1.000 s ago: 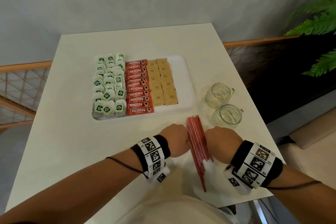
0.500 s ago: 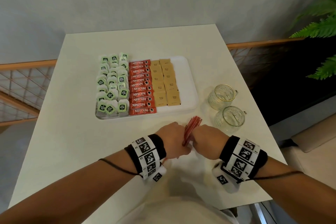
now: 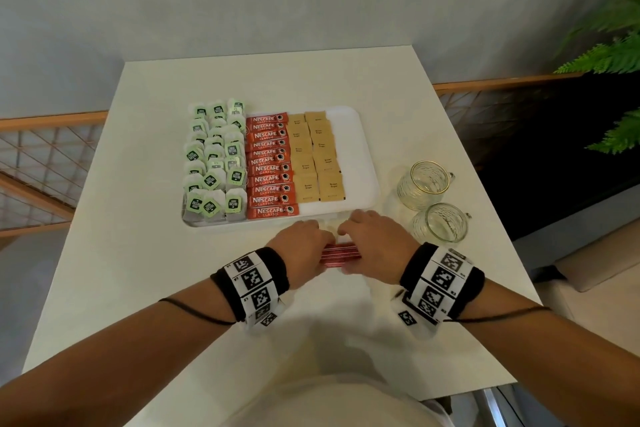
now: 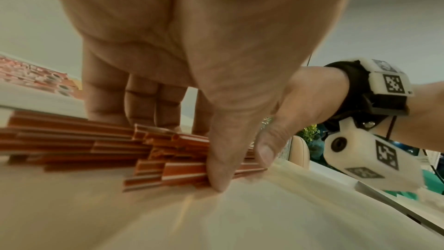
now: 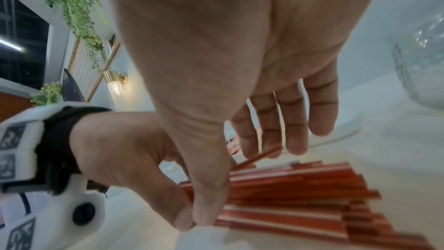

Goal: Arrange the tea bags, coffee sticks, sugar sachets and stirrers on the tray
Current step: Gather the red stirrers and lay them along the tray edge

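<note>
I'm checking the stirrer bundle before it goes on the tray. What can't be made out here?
- Stirrers, head view: both ends hidden under the left hand and right hand.
- Stirrer count: both wrist views motion-blurred.
- Tray near rim: partly covered by fingers.
- Sugar sachets: print too small.

Stirrers (image 3: 341,254) turned crosswise, now flat on table (image 3: 138,253).

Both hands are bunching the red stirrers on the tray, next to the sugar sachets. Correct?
Not quite. The left hand and right hand gather the red stirrers on the table, just in front of the tray, not on it. The head view shows this.
</note>
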`<action>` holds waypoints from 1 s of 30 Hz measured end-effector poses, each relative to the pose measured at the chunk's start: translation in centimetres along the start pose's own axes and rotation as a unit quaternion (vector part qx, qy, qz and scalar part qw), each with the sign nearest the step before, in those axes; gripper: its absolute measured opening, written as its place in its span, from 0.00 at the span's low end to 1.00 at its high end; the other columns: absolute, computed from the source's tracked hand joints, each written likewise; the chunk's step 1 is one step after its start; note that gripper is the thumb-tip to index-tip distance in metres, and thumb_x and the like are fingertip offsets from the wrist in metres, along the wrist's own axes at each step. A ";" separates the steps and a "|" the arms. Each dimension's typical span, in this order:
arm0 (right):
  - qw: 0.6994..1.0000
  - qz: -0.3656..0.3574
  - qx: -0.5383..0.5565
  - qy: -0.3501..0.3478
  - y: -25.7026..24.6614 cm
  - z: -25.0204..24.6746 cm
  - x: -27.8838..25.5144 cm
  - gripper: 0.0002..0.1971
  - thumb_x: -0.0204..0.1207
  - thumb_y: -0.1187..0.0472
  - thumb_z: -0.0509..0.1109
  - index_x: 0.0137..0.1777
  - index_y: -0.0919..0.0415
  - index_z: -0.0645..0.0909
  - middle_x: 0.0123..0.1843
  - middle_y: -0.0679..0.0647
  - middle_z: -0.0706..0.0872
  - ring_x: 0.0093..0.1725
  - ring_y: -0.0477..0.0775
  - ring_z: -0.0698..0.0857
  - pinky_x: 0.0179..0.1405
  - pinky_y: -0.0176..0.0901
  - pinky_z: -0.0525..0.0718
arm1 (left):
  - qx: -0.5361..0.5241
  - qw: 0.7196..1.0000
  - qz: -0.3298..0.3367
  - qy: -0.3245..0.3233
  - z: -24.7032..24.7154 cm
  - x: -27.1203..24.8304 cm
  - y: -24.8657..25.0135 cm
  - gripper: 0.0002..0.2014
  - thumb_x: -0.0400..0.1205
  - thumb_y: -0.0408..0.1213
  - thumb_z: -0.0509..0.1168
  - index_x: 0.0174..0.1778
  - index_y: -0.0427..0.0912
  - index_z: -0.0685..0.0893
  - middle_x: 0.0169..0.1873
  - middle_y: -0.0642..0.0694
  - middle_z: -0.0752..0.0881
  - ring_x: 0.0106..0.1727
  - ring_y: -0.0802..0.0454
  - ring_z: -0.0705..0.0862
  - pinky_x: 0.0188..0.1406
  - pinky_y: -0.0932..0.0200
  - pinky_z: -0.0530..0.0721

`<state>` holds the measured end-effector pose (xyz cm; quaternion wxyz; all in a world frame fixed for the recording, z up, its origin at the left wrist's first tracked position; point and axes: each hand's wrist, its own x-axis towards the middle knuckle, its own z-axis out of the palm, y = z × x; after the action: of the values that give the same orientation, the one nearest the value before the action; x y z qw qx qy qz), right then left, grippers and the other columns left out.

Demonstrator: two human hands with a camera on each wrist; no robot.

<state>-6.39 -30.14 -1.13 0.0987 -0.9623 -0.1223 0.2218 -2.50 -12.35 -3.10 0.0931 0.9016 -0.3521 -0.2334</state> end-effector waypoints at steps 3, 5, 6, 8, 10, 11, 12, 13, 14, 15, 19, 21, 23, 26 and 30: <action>1.000 -0.020 -0.015 -0.008 -0.4 0.9 1.1 0.21 0.74 0.45 0.77 0.62 0.54 0.82 0.56 0.52 0.83 0.54 0.57 0.83 0.49 0.48 0.78 | -0.010 1.000 -0.001 -0.008 0.0 0.2 0.0 0.09 0.82 0.42 0.69 0.56 0.47 0.87 0.45 0.46 0.84 0.42 0.47 0.83 0.44 0.54 0.81; 1.000 -0.026 0.000 -0.010 -0.4 1.0 1.5 0.16 0.76 0.48 0.76 0.60 0.55 0.83 0.53 0.52 0.85 0.50 0.58 0.85 0.44 0.46 0.75 | -0.015 1.000 -0.002 -0.012 -0.1 0.3 -0.2 0.08 0.82 0.41 0.68 0.55 0.46 0.88 0.44 0.45 0.87 0.42 0.47 0.84 0.43 0.54 0.81; 1.000 -0.027 0.003 -0.013 -0.4 0.8 1.5 0.15 0.78 0.49 0.75 0.59 0.56 0.84 0.53 0.53 0.85 0.50 0.58 0.85 0.43 0.46 0.75 | -0.018 1.000 -0.003 -0.011 -0.2 0.3 -0.3 0.08 0.82 0.41 0.68 0.54 0.46 0.88 0.44 0.46 0.88 0.43 0.47 0.85 0.44 0.54 0.82; 0.999 -0.035 0.003 -0.015 -0.3 0.6 1.6 0.13 0.79 0.50 0.74 0.58 0.56 0.85 0.51 0.53 0.87 0.48 0.57 0.85 0.43 0.47 0.77 | -0.025 1.000 -0.005 -0.005 -0.4 0.3 -0.5 0.08 0.81 0.39 0.68 0.54 0.45 0.88 0.45 0.46 0.89 0.44 0.47 0.86 0.45 0.55 0.82; 0.999 -0.037 -0.001 -0.014 -0.2 0.4 1.8 0.11 0.81 0.51 0.72 0.57 0.55 0.86 0.49 0.53 0.88 0.47 0.58 0.85 0.43 0.48 0.79 | -0.028 1.000 -0.004 0.000 -0.7 0.3 -0.6 0.08 0.81 0.38 0.68 0.54 0.45 0.89 0.45 0.47 0.90 0.45 0.47 0.86 0.44 0.57 0.80; 0.999 -0.036 -0.001 -0.013 -0.1 0.4 1.9 0.10 0.81 0.51 0.71 0.56 0.55 0.87 0.49 0.53 0.88 0.47 0.57 0.85 0.42 0.48 0.79 | -0.030 1.000 -0.002 0.000 -0.9 0.3 -0.6 0.08 0.81 0.37 0.68 0.53 0.45 0.89 0.44 0.47 0.90 0.44 0.47 0.86 0.44 0.58 0.79; 0.999 -0.035 0.000 -0.012 -0.1 0.3 1.9 0.10 0.82 0.51 0.70 0.56 0.55 0.87 0.48 0.52 0.88 0.46 0.57 0.85 0.41 0.47 0.78 | -0.032 0.999 0.000 -0.001 -1.0 0.4 -0.7 0.08 0.81 0.37 0.68 0.52 0.45 0.90 0.44 0.47 0.90 0.44 0.47 0.86 0.44 0.57 0.80; 0.999 -0.035 0.000 -0.009 0.0 0.3 2.0 0.11 0.82 0.51 0.70 0.55 0.55 0.88 0.47 0.52 0.88 0.45 0.56 0.84 0.40 0.47 0.76 | -0.035 0.999 0.001 -0.003 -1.1 0.4 -0.8 0.08 0.81 0.37 0.67 0.52 0.45 0.90 0.44 0.47 0.90 0.43 0.47 0.86 0.45 0.56 0.82; 0.999 -0.034 0.002 -0.008 0.0 0.2 2.0 0.11 0.82 0.50 0.70 0.55 0.55 0.89 0.46 0.52 0.87 0.44 0.55 0.84 0.39 0.46 0.75 | -0.037 0.999 0.003 -0.005 -1.1 0.4 -0.8 0.08 0.81 0.37 0.67 0.52 0.45 0.91 0.43 0.47 0.90 0.43 0.47 0.87 0.46 0.55 0.84; 0.999 -0.034 0.006 -0.008 0.1 0.2 2.0 0.11 0.82 0.50 0.70 0.55 0.54 0.89 0.46 0.52 0.87 0.44 0.55 0.84 0.39 0.45 0.73 | -0.038 0.999 0.004 -0.007 -1.2 0.4 -0.9 0.08 0.82 0.37 0.67 0.52 0.45 0.91 0.43 0.47 0.91 0.43 0.47 0.87 0.47 0.53 0.84; 0.999 -0.036 0.021 -0.014 0.2 0.1 2.2 0.11 0.82 0.49 0.70 0.56 0.52 0.90 0.45 0.52 0.88 0.44 0.55 0.85 0.38 0.44 0.74 | -0.041 0.999 0.014 -0.012 -1.3 0.5 -1.0 0.08 0.83 0.40 0.68 0.51 0.46 0.92 0.41 0.47 0.90 0.41 0.48 0.86 0.45 0.52 0.85; 0.999 -0.036 0.018 -0.014 0.2 0.0 2.2 0.12 0.82 0.49 0.71 0.55 0.53 0.91 0.45 0.52 0.89 0.44 0.56 0.86 0.38 0.44 0.75 | -0.040 0.999 0.015 -0.015 -1.3 0.5 -1.0 0.07 0.83 0.42 0.69 0.50 0.45 0.91 0.40 0.47 0.90 0.41 0.48 0.86 0.45 0.52 0.84; 0.999 -0.035 0.014 -0.012 0.2 -0.1 2.2 0.12 0.81 0.48 0.72 0.55 0.53 0.91 0.45 0.52 0.90 0.44 0.56 0.86 0.39 0.44 0.74 | -0.033 0.999 0.013 -0.015 -1.2 0.6 -1.1 0.07 0.83 0.41 0.69 0.49 0.45 0.91 0.39 0.47 0.90 0.40 0.47 0.86 0.44 0.52 0.84; 0.999 -0.038 0.012 -0.004 0.0 -0.1 2.2 0.12 0.83 0.49 0.69 0.55 0.55 0.90 0.46 0.53 0.89 0.46 0.57 0.86 0.41 0.45 0.76 | -0.018 1.000 0.010 -0.011 -1.1 0.8 -1.2 0.08 0.84 0.39 0.64 0.48 0.44 0.89 0.39 0.46 0.89 0.39 0.46 0.86 0.44 0.50 0.85; 0.999 -0.046 0.012 0.000 0.1 -0.2 2.1 0.13 0.87 0.49 0.65 0.59 0.56 0.85 0.53 0.55 0.89 0.52 0.59 0.87 0.48 0.49 0.81 | -0.005 1.000 0.017 -0.021 -0.8 0.7 -1.3 0.09 0.85 0.37 0.59 0.56 0.47 0.83 0.48 0.46 0.89 0.44 0.47 0.87 0.50 0.47 0.87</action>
<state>-4.44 -29.69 -1.88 0.1199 -0.9545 -0.1635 0.2186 -0.91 -11.87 -3.06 0.0941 0.8901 -0.3678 -0.2523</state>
